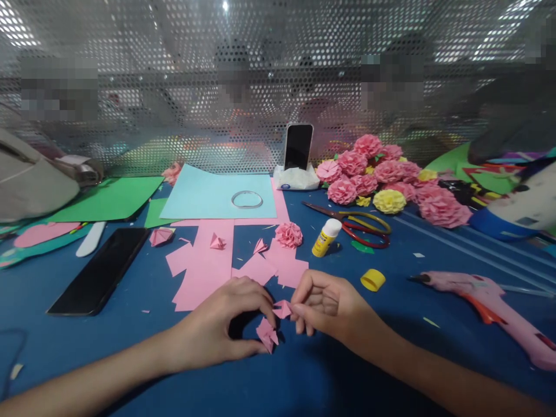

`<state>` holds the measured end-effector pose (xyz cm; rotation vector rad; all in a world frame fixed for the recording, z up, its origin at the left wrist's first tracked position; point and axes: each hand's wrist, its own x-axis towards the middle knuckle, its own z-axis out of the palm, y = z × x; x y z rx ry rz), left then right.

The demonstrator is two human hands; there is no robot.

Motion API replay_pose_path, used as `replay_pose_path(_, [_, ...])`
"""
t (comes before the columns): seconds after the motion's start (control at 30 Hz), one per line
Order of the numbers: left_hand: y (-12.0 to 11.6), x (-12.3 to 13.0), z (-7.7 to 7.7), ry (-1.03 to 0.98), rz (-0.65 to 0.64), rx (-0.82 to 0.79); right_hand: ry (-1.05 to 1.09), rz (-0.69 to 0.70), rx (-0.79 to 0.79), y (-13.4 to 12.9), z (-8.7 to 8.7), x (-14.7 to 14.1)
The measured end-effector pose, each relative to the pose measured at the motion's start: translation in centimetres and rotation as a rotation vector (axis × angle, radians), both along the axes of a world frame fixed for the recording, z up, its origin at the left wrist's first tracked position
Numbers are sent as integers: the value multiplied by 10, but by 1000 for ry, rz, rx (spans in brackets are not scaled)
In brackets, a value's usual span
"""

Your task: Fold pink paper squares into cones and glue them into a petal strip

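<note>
Between the thumb and fingers of my left hand (pixel 232 318) is a folded pink paper piece (pixel 267 335) with pointed flaps. A smaller folded pink paper piece (pixel 282 309) is pinched by my right hand (pixel 328 304), close above the first and at the left fingertips. Just beyond my hands lie pink paper squares (pixel 292 271) and a pink paper strip (pixel 202 266). Folded pink pieces (pixel 217 241) and a finished pink paper flower (pixel 289 234) rest around them. A glue stick (pixel 325 237) stands uncapped or white-topped nearby, with a yellow cap (pixel 372 280) to its right.
Scissors (pixel 360 223) lie behind the glue stick. On the right are a pink glue gun (pixel 486 301) and a heap of paper flowers (pixel 373 168). A black phone (pixel 99 272) lies left; another phone (pixel 298 146) stands upright before a perforated metal screen (pixel 174 116). Blue paper (pixel 208 194) is at the back.
</note>
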<state>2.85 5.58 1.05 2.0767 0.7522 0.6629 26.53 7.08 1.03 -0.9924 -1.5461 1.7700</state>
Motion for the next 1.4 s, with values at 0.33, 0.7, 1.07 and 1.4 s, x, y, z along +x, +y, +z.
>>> replay_pose_path(0.33, [0,-1,3,-14,28,-88,-22,31,123,-1,2,3])
replay_pose_path(0.7, [-2,-3,2,-17,80,-133,52,55,131,0,-5,7])
replay_pose_path(1.07, [-3,-2,4,-118,3,-124,2,15,227,-4,-1,4])
replay_pose_path(1.4, [-7,-3,8,-177,-47,-159,-160,104,355,-7,4,3])
